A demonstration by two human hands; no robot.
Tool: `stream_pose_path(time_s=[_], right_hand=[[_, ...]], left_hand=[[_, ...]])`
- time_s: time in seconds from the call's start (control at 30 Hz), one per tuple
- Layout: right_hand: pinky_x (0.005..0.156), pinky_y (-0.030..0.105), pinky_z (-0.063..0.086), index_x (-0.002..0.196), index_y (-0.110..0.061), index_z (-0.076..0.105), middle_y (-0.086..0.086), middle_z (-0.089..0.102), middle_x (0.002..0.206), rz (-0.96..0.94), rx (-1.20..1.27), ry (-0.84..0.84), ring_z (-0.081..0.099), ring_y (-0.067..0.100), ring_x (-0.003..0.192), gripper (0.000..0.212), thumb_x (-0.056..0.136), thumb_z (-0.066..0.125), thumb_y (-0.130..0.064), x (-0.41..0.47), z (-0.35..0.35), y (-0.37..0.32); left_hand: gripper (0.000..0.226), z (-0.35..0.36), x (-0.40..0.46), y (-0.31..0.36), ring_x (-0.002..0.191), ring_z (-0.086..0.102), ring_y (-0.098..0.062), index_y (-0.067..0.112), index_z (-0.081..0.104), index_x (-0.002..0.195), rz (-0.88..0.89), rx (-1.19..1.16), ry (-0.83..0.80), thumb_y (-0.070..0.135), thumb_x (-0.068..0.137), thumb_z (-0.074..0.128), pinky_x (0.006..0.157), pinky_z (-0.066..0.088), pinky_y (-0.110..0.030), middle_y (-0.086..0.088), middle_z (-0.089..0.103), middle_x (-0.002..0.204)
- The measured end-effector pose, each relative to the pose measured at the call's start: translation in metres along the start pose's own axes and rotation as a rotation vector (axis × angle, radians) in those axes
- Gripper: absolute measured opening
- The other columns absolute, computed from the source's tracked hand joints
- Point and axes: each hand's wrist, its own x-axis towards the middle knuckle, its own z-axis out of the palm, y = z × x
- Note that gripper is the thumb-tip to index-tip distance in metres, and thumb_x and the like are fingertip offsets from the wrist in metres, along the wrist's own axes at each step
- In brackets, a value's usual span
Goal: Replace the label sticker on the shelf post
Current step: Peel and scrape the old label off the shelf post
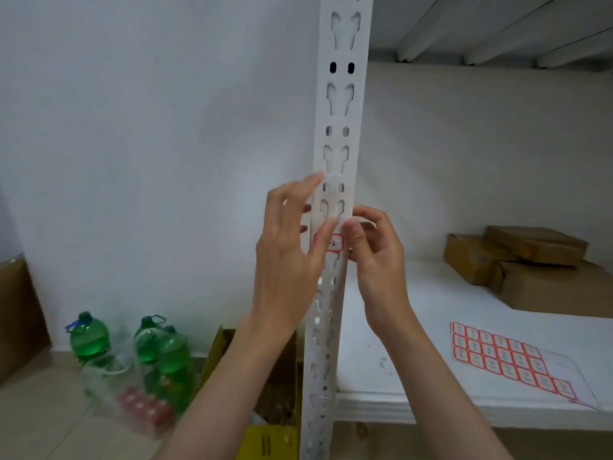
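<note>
A white perforated shelf post [341,127] rises through the middle of the head view. A small white label sticker with a red border [335,243] sits on its front face. My left hand [288,254] is against the post's left side, fingers spread, its thumb pressing on the sticker's left part. On the right side of the post, my right hand [374,250] has curled fingers and its thumb at the sticker's right edge. Whether the right fingers pinch anything cannot be made out. A sheet of red-bordered stickers [510,358] lies on the white shelf board [414,313] to the right.
Brown cardboard boxes [530,263] are stacked at the back right of the shelf. On the floor at left stand green bottles [89,336] and a clear bag with red items [142,403]. An open carton [275,376] and a yellow box [268,443] sit beside the post's base.
</note>
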Motion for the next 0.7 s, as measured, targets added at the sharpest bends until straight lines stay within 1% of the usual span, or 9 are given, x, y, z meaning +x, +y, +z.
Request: stream_pose_path(time_s=[0.07, 0.1, 0.17, 0.23, 0.3, 0.37, 0.47, 0.57, 0.7], right_hand=[[0.077, 0.024, 0.058, 0.113, -0.021, 0.061, 0.003, 0.075, 0.097, 0.008, 0.016, -0.004, 0.073, 0.017, 0.093, 0.018, 0.097, 0.061, -0.03, -0.001, -0.001, -0.001], [0.08, 0.026, 0.059, 0.113, -0.021, 0.061, 0.002, 0.076, 0.097, 0.018, 0.021, -0.015, 0.074, 0.018, 0.093, 0.019, 0.096, 0.062, -0.031, -0.002, -0.002, -0.002], [0.087, 0.028, 0.06, 0.115, -0.019, 0.059, -0.002, 0.077, 0.098, 0.045, 0.033, -0.051, 0.074, 0.016, 0.095, 0.021, 0.096, 0.061, -0.029, -0.004, -0.006, -0.005], [0.091, 0.032, 0.059, 0.115, -0.018, 0.059, -0.002, 0.077, 0.1, 0.081, 0.052, -0.082, 0.074, 0.017, 0.097, 0.022, 0.096, 0.061, -0.028, -0.004, -0.01, -0.007], [0.094, 0.036, 0.058, 0.115, -0.019, 0.06, -0.001, 0.077, 0.103, 0.118, 0.054, -0.095, 0.074, 0.019, 0.099, 0.024, 0.093, 0.061, -0.029, -0.004, -0.013, -0.006], [0.095, 0.037, 0.057, 0.115, -0.018, 0.061, 0.001, 0.078, 0.103, 0.133, 0.08, -0.095, 0.074, 0.02, 0.1, 0.026, 0.091, 0.061, -0.03, -0.005, -0.013, -0.008], [0.092, 0.033, 0.058, 0.116, -0.017, 0.061, 0.0, 0.078, 0.101, 0.146, 0.131, -0.076, 0.075, 0.019, 0.099, 0.022, 0.095, 0.06, -0.024, -0.007, -0.011, -0.006], [0.086, 0.027, 0.06, 0.116, -0.016, 0.061, -0.004, 0.078, 0.099, 0.159, 0.181, -0.044, 0.075, 0.017, 0.097, 0.02, 0.097, 0.058, -0.022, -0.01, -0.007, -0.004], [0.085, 0.024, 0.06, 0.116, -0.019, 0.062, -0.01, 0.078, 0.096, 0.159, 0.183, -0.019, 0.075, 0.013, 0.095, 0.019, 0.098, 0.057, -0.022, -0.013, -0.003, -0.003]], left_hand=[[0.04, 0.002, -0.006, -0.004, 0.122, 0.054, -0.016, 0.014, 0.06, 0.131, 0.156, 0.106, 0.032, 0.023, 0.093, 0.069, 0.092, 0.055, -0.02, -0.007, 0.045, 0.138], [0.036, 0.003, -0.009, -0.004, 0.124, 0.053, -0.018, 0.014, 0.064, 0.125, 0.186, 0.14, 0.037, 0.024, 0.091, 0.072, 0.095, 0.054, -0.021, -0.006, 0.043, 0.14], [0.031, 0.006, -0.014, -0.005, 0.128, 0.051, -0.022, 0.015, 0.069, 0.115, 0.188, 0.165, 0.031, 0.026, 0.087, 0.077, 0.097, 0.054, -0.022, -0.005, 0.041, 0.141], [0.037, 0.01, -0.018, -0.008, 0.128, 0.049, -0.014, 0.013, 0.066, 0.116, 0.124, 0.109, 0.039, 0.023, 0.084, 0.08, 0.096, 0.052, -0.017, -0.007, 0.042, 0.142], [0.048, 0.013, -0.019, -0.007, 0.122, 0.05, -0.005, 0.014, 0.057, 0.123, 0.0, 0.001, 0.028, 0.021, 0.082, 0.082, 0.086, 0.052, -0.008, -0.005, 0.044, 0.14], [0.056, 0.013, -0.015, -0.001, 0.113, 0.058, -0.009, 0.019, 0.048, 0.126, -0.097, -0.093, -0.006, 0.022, 0.082, 0.082, 0.075, 0.05, -0.005, 0.004, 0.049, 0.134], [0.062, 0.012, -0.011, 0.006, 0.1, 0.066, -0.015, 0.032, 0.038, 0.123, -0.146, -0.135, -0.009, 0.025, 0.081, 0.083, 0.067, 0.052, -0.007, 0.011, 0.054, 0.127], [0.063, 0.013, -0.008, 0.01, 0.095, 0.068, -0.017, 0.038, 0.032, 0.118, -0.198, -0.154, 0.007, 0.03, 0.08, 0.082, 0.064, 0.055, -0.012, 0.008, 0.059, 0.125], [0.064, 0.015, -0.007, 0.013, 0.096, 0.067, -0.022, 0.038, 0.03, 0.114, -0.253, -0.204, 0.029, 0.026, 0.079, 0.083, 0.065, 0.054, -0.01, 0.006, 0.059, 0.124]])
